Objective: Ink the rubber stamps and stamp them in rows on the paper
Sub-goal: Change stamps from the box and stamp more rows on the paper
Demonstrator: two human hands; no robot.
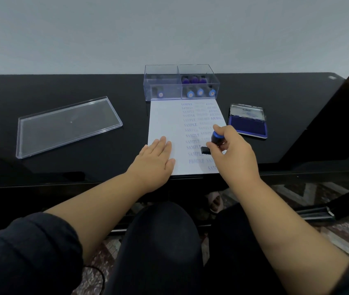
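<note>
We look from one head-worn wide-angle camera, forward and down, close over the worktop [84, 90], which crosses mid-frame; a wall fills the top.

Left hand [156, 159] laid flat at frame centre, palm down, fingers straight and held together, thumb spread right. Left forearm bare, extended from lower left, dark sleeve pushed up near elbow. Right hand [231, 151] placed just right of centre, fingers curled, stamp [214, 141] pinched between thumb and fingertips, wrist bent downward. Right forearm bare, extended from lower right corner.
</note>
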